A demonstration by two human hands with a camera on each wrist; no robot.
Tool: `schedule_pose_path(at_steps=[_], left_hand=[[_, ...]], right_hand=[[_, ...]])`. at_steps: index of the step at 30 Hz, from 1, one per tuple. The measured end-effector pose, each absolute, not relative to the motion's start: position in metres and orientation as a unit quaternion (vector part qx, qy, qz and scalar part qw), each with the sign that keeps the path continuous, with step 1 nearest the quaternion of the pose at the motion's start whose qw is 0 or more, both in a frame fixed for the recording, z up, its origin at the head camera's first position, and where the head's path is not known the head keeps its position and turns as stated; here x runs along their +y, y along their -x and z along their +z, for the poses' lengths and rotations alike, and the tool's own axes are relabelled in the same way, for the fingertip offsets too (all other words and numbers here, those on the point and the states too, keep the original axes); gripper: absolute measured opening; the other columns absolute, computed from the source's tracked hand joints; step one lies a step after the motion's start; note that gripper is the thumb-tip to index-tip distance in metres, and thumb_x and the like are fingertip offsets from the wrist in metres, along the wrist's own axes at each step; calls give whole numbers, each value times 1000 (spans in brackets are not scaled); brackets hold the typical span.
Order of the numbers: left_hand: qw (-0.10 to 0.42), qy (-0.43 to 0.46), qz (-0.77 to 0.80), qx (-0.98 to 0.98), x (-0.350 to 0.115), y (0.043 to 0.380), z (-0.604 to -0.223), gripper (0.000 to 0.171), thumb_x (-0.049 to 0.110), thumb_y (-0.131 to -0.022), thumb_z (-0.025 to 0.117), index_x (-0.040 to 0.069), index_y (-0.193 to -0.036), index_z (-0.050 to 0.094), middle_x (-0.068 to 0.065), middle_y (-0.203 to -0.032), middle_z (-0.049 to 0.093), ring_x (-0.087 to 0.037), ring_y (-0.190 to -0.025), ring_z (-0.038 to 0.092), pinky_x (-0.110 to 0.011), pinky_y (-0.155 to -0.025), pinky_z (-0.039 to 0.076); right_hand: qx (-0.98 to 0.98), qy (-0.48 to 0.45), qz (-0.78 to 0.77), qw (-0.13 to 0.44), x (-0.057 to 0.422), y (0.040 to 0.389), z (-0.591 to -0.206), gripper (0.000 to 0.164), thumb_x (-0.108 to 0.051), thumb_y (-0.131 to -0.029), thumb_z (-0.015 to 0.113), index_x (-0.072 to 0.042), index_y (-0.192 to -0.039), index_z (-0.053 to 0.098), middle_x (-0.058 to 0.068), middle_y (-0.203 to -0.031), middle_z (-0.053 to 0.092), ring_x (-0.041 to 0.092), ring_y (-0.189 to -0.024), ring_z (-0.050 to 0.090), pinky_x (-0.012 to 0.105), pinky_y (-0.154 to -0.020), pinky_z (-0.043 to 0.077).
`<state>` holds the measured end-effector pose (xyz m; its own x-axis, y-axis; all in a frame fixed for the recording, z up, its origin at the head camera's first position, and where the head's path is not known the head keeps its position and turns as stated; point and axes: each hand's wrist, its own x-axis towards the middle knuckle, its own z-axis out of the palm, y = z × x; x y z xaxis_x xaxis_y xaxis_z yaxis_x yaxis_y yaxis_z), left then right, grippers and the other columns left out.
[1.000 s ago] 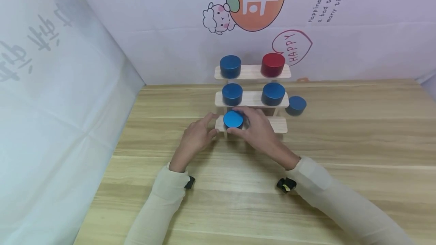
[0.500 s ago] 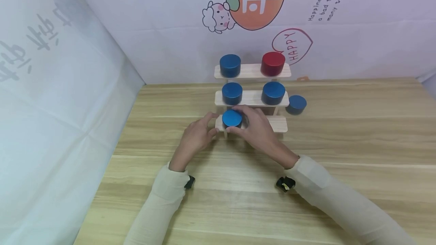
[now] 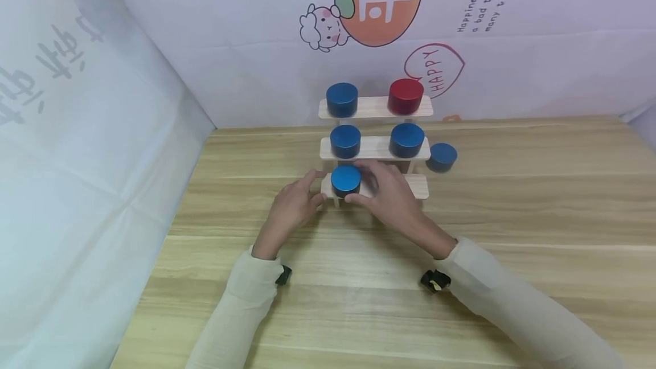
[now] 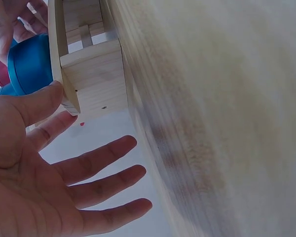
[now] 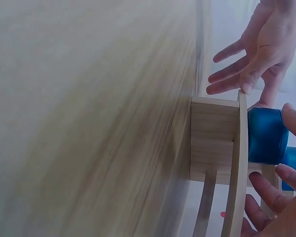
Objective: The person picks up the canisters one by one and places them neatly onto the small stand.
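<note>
A three-tier wooden stand (image 3: 376, 148) stands at the back of the table. On its lowest board, at the left end, sits a blue cylindrical tin (image 3: 345, 181). My left hand (image 3: 294, 205) holds that end of the board between thumb and index finger, its other fingers spread straight in the left wrist view. My right hand (image 3: 392, 198) is at the tin's right side, thumb in front and fingers behind, loosely around it. In the right wrist view the right thumb (image 5: 293, 121) overlaps the tin's edge; whether it touches is hard to tell.
More blue tins stand on the upper boards: one at top left (image 3: 341, 100), two on the middle board. A red tin (image 3: 405, 96) is at top right. Another blue tin (image 3: 442, 157) stands on the table (image 3: 512, 204) right of the stand. A printed cloth (image 3: 256, 73) hangs behind.
The blue tin has shifted slightly left towards the board's end. My right thumb and fingers have loosened from around it and drawn slightly right. My left hand has stayed at the board.
</note>
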<state>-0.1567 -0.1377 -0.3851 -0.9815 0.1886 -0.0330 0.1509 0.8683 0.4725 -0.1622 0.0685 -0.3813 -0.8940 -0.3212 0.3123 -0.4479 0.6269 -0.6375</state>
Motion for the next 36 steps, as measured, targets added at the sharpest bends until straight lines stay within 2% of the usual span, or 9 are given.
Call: schedule_pose_path(at_steps=[1,5,16,20,24,30,36], left_hand=[[40,-88,241,966,-138,157,-385,44,30,-87,58,26,-128,42,-4,-86,61,-17,-69,49,-32,-59,40],[40,-86,244,965,-137,156,-385,45,31,-87,58,26,-129,43,-5,-112,59,-18,-80,51,-35,-68,42],[43,-82,244,965,-136,154,-385,45,30,-87,57,26,-130,42,-6,-117,57,-20,-86,53,-38,-70,43],[47,-77,243,966,-135,154,-383,46,30,-87,58,27,-130,42,-4,-96,62,-21,-78,51,-36,-65,41],[51,-76,244,965,-135,154,-383,46,30,-87,57,27,-130,41,0,-71,53,-20,-68,47,-32,-57,38],[51,-78,247,965,-135,154,-383,46,29,-87,58,26,-130,41,0,-68,51,-19,-64,47,-31,-53,37],[52,-77,247,964,-136,154,-383,46,29,-88,57,27,-130,41,0,-68,49,-18,-61,46,-31,-51,36]], right_hand=[[-898,-215,375,86,70,162,-382,67,-39,-65,77,-18,-123,50,-2,-117,55,16,-109,47,37,-88,38],[-901,-210,370,86,74,159,-382,68,-38,-65,78,-17,-123,50,-1,-115,55,17,-106,48,39,-86,39],[-917,-176,351,64,84,147,-374,70,-47,-66,73,-20,-125,48,0,-115,54,19,-107,45,42,-87,38],[-921,-169,346,63,91,143,-372,68,-43,-68,74,-20,-125,48,0,-115,54,20,-107,45,43,-87,37],[-921,-170,343,67,98,141,-373,66,-43,-70,73,-18,-126,47,1,-117,53,20,-108,44,44,-87,37],[-915,-189,348,74,115,136,-379,63,-45,-73,69,-16,-125,48,4,-117,52,22,-109,42,44,-86,38],[-911,-198,350,92,134,134,-383,60,-40,-76,69,-13,-125,49,7,-118,52,26,-112,41,48,-90,32]])
